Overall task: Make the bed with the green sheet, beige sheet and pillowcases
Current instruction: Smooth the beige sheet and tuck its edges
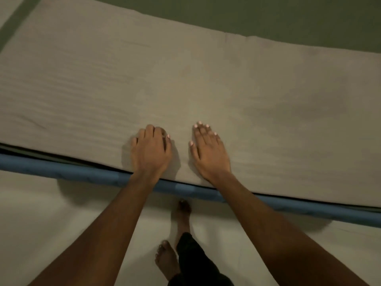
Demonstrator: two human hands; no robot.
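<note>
- The person is leaning over the near edge of the bed, with both hands resting on the beige sheet (185,69) just inside that edge.
- The right hand (208,150) is lying flat and released, fingers straight and together, pressing palm-down on the cloth.
- The left hand (151,150) is sitting just beside it with its fingers bent at the knuckles. Whether it is pinching a fold or only pressing is not showing, so I cannot tell.
- The beige sheet is covering most of the bed in view. Fine ripples are running along it toward the left end, and its hem is lying at the near edge above the blue mattress border (61,168).
- The green sheet (268,17) is showing bare along the far side, and a strip of it is also showing at the far left corner.
- No pillowcases are showing.
- I judge that the hands are smoothing the sheet or about to tuck it.
- With the hands this close together, a push toward the far side is likely to drive a ridge ahead of them rather than flatten it.
- A drag by the bent left fingers alone is likely to skew the near hem.
- The far beige edge is looking bowed already, so uneven pulling here risks worsening it.
- The bare feet (167,259) are standing close to the bed on a pale floor (41,213), so leaning further is risking balance.
</note>
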